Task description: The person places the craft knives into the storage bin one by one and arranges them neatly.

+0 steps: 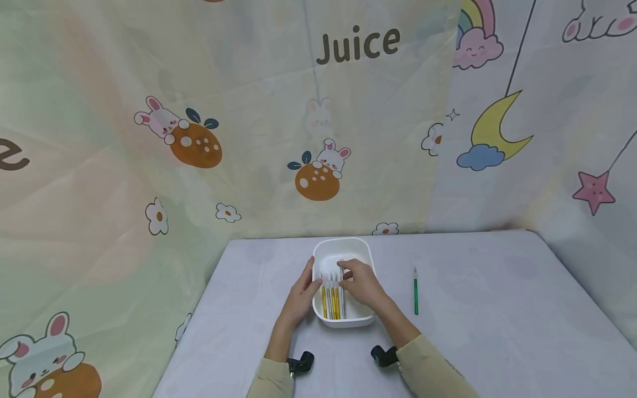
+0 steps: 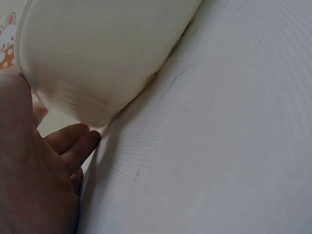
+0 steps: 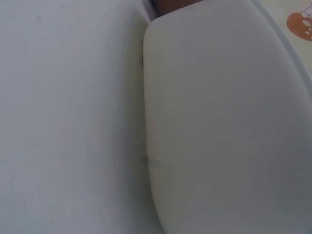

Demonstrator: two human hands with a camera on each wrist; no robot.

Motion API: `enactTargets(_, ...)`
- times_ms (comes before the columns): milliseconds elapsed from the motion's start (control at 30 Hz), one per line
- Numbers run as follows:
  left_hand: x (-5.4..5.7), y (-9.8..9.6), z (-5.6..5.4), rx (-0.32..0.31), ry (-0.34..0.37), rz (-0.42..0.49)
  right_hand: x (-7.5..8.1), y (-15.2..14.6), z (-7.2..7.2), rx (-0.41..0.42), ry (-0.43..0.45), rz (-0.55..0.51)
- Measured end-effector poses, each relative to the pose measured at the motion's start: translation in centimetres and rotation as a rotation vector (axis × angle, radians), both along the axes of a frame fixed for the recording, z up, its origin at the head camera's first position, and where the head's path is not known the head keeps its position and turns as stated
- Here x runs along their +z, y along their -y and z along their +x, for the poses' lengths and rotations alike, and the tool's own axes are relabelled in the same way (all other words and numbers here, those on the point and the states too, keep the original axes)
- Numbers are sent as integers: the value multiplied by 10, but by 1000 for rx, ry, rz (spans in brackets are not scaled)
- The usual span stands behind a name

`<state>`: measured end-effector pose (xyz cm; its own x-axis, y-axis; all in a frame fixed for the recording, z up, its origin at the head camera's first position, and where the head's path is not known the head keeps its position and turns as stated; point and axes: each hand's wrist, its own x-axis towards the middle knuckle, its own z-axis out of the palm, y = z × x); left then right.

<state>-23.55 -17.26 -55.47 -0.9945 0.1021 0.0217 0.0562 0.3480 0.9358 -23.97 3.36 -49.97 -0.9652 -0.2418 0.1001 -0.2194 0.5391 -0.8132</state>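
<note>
A white plastic tub (image 1: 355, 316) stands on the table. My left hand (image 1: 298, 297) holds its left side, with the thumb over the rim and the other fingers along the outer wall. In the left wrist view, those fingers (image 2: 80, 146) lie against the tub's lower corner. Over the inside of the tub, my right hand (image 1: 363, 284) pinches the upper part of a slim silver-grey pen (image 1: 343, 304). Just left of it, several slim yellow and white pens (image 1: 332, 301) lie side by side with their pale tips pointing away from me.
A green pen (image 1: 416, 296) with a pale pointed tip lies on the white-covered table (image 1: 478, 331), right of the tub. Behind the table's far edge hangs a printed cloth (image 1: 269, 110). The tub's outer wall fills most of the right wrist view.
</note>
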Motion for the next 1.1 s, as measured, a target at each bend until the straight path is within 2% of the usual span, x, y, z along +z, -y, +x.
enactTargets(167,0,0,0,2,3,4,0,1,-1,14,28,5)
enactTargets(467,-1,0,0,-3,-15,12,-2,3,-2,27,84,73)
enactTargets(733,-2,0,0,-1,-10,18,-2,6,-2,83,152,101)
enactTargets(1100,-1,1,0,-3,-1,20,-4,8,-1,104,160,179)
